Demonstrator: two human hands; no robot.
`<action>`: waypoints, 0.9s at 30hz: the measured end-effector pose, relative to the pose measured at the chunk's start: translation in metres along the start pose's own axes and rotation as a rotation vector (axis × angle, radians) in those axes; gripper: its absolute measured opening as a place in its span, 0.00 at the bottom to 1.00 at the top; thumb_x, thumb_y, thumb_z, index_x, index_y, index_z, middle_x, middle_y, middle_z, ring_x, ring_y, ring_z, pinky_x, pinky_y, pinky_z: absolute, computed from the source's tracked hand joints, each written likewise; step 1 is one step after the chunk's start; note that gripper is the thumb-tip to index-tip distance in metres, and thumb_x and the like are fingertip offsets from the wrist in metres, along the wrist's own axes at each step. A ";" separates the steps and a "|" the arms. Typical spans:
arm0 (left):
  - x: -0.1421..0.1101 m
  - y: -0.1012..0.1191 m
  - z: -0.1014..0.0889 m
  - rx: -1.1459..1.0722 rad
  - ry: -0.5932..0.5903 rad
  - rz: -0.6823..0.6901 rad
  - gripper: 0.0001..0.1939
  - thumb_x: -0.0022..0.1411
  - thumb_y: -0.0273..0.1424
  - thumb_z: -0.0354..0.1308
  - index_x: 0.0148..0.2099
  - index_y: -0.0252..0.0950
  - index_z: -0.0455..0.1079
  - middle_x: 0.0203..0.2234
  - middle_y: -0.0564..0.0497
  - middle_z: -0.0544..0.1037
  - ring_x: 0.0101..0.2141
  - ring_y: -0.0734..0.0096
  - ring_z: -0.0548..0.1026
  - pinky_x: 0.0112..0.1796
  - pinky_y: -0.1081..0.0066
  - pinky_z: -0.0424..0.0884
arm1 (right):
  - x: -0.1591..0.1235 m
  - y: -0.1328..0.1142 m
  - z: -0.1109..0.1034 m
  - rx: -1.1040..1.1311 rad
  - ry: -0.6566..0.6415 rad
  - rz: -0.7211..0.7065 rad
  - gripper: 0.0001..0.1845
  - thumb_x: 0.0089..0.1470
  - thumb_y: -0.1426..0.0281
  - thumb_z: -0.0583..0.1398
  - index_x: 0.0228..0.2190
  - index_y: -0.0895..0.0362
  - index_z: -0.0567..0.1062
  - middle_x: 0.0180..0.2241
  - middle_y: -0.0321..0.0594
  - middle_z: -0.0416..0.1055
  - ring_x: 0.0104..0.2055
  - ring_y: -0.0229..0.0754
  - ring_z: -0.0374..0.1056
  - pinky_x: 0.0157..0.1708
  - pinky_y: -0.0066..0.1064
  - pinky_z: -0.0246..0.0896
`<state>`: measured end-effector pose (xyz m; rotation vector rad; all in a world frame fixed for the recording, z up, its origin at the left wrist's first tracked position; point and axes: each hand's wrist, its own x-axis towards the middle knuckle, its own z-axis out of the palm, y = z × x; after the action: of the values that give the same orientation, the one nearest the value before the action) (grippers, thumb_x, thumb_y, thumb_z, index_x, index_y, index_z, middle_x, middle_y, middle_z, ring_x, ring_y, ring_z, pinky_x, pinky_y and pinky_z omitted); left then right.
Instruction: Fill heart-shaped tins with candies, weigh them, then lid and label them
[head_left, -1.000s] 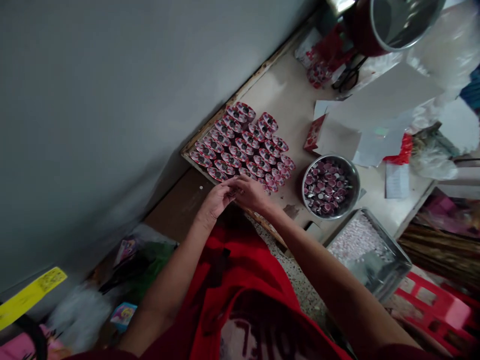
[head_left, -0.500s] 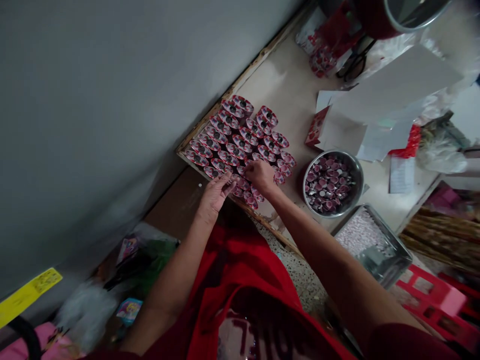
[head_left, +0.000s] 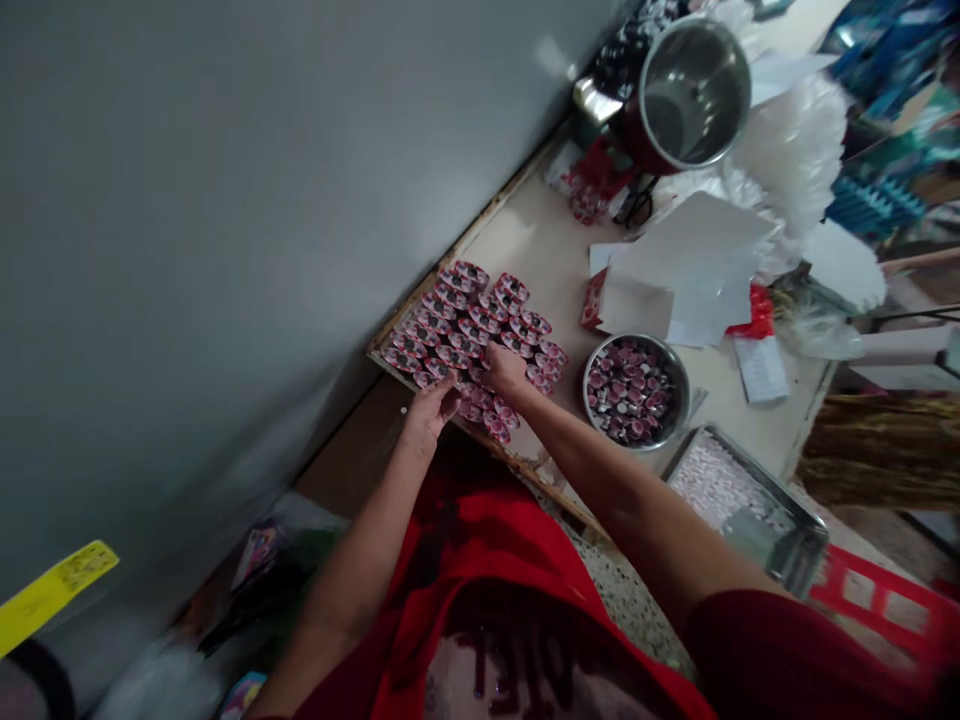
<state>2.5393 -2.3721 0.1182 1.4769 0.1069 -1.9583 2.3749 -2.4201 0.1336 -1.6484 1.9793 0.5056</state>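
Note:
Rows of small red-and-white capped pieces [head_left: 472, 325] stand packed together on a pale board [head_left: 547, 250] against the grey wall. My right hand [head_left: 504, 368] rests on the near rows, fingers curled onto the pieces. At the group's near left corner lies my left hand [head_left: 429, 408], fingers together and pressed against the edge pieces. A steel bowl [head_left: 636, 390] with several of the same pieces sits just right of my right hand.
A metal tray [head_left: 750, 505] of pale small bits lies at the near right. White paper sheets [head_left: 682, 265] and a red box lie behind the bowl. A big steel pot [head_left: 694, 90] stands at the far end. A red crate [head_left: 885, 605] is at the lower right.
My right hand moved from the near edge up onto the rows of pieces. The left hand stayed at the near left corner. The camera tilted, showing more of the far end.

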 end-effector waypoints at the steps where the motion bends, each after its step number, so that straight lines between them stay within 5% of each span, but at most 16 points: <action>1: -0.001 0.003 0.000 0.013 0.011 0.010 0.13 0.60 0.28 0.75 0.33 0.32 0.73 0.23 0.50 0.80 0.23 0.75 0.79 0.23 0.80 0.73 | -0.001 0.001 0.002 0.008 0.002 0.002 0.23 0.58 0.70 0.67 0.55 0.53 0.74 0.52 0.47 0.81 0.53 0.52 0.78 0.44 0.33 0.67; 7: 0.012 0.001 0.001 0.004 0.020 0.060 0.12 0.58 0.27 0.77 0.36 0.32 0.75 0.26 0.52 0.81 0.26 0.76 0.81 0.28 0.80 0.76 | 0.002 0.013 0.013 0.045 0.020 0.004 0.21 0.60 0.64 0.66 0.54 0.51 0.76 0.53 0.49 0.80 0.53 0.53 0.77 0.45 0.34 0.67; 12: 0.018 -0.015 0.013 0.013 0.038 0.092 0.18 0.54 0.32 0.80 0.35 0.33 0.73 0.25 0.52 0.80 0.25 0.74 0.80 0.28 0.78 0.75 | -0.003 0.025 0.006 0.118 0.035 -0.063 0.17 0.54 0.69 0.69 0.47 0.53 0.81 0.48 0.46 0.82 0.49 0.50 0.77 0.43 0.32 0.66; 18: 0.009 -0.037 0.025 0.051 0.085 0.164 0.25 0.42 0.36 0.85 0.34 0.34 0.73 0.25 0.53 0.81 0.26 0.73 0.79 0.33 0.73 0.78 | -0.049 0.035 0.035 0.570 0.188 -0.431 0.18 0.55 0.73 0.65 0.47 0.55 0.83 0.43 0.39 0.81 0.42 0.42 0.75 0.42 0.28 0.66; 23: 0.006 -0.066 0.041 0.092 0.043 0.118 0.25 0.39 0.36 0.85 0.30 0.33 0.72 0.23 0.54 0.79 0.25 0.72 0.78 0.37 0.69 0.80 | -0.067 0.045 0.057 0.554 0.341 -0.211 0.12 0.58 0.74 0.61 0.39 0.56 0.85 0.38 0.42 0.81 0.39 0.43 0.75 0.42 0.30 0.67; 27: 0.008 -0.064 0.047 0.052 -0.020 0.098 0.15 0.56 0.34 0.78 0.33 0.32 0.75 0.28 0.49 0.82 0.30 0.73 0.80 0.43 0.68 0.80 | -0.042 0.059 0.042 0.390 0.263 -0.109 0.16 0.62 0.74 0.60 0.46 0.56 0.86 0.45 0.43 0.84 0.47 0.43 0.78 0.49 0.30 0.67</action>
<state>2.4643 -2.3477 0.1073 1.4669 -0.0252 -1.9091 2.3287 -2.3509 0.1224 -1.6188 1.9959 -0.1415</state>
